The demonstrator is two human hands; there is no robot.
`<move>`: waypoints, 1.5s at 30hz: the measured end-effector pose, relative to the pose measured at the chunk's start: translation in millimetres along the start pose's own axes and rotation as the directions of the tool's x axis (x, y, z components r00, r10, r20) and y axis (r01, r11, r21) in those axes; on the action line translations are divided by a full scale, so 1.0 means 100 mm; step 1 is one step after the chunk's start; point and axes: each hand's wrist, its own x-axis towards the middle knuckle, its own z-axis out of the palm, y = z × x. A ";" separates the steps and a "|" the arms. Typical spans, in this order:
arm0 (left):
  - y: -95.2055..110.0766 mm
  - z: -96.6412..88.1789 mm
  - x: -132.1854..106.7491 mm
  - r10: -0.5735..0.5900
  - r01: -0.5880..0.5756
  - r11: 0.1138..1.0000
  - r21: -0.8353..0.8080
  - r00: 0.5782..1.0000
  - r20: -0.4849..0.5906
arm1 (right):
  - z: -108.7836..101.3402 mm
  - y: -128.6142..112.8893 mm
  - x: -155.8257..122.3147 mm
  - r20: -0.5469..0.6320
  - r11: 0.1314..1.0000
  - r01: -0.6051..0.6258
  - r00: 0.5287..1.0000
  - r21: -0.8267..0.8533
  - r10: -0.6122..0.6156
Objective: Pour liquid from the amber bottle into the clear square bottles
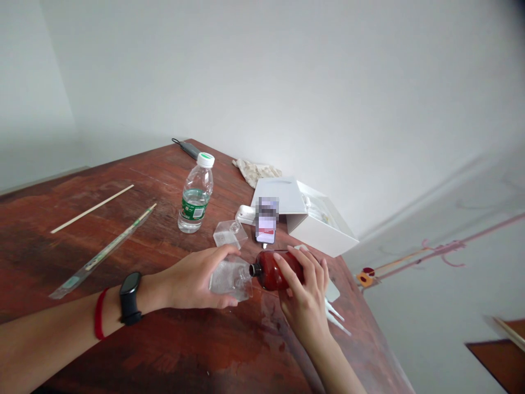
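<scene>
My left hand [197, 282] is wrapped round a small clear plastic container [230, 279] that rests on the wooden table [164, 350]. My right hand [305, 293] grips a dark red bottle [274, 269], tipped on its side with its black neck pointing left into the clear container's opening. A black watch and a red band sit on my left wrist.
A water bottle [196, 192] with a white cap stands behind, with a clear lid [229, 233], a phone [266, 221] and an open white box [303, 210] nearby. Chopsticks [92, 208] and a wrapped pair [104, 251] lie left. White plastic pieces [334, 317] lie by the table's right edge.
</scene>
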 end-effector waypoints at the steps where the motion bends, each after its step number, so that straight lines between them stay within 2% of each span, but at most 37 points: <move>1: 0.00 0.00 0.00 0.002 -0.002 1.000 -0.001 1.000 0.000 | 0.00 0.00 0.00 0.001 1.000 0.001 1.000 -0.002 -0.001; 45: 0.02 -0.01 0.00 0.016 -0.016 1.000 -0.005 1.000 0.001 | 0.00 0.00 0.01 0.002 1.000 -0.001 1.000 -0.002 0.001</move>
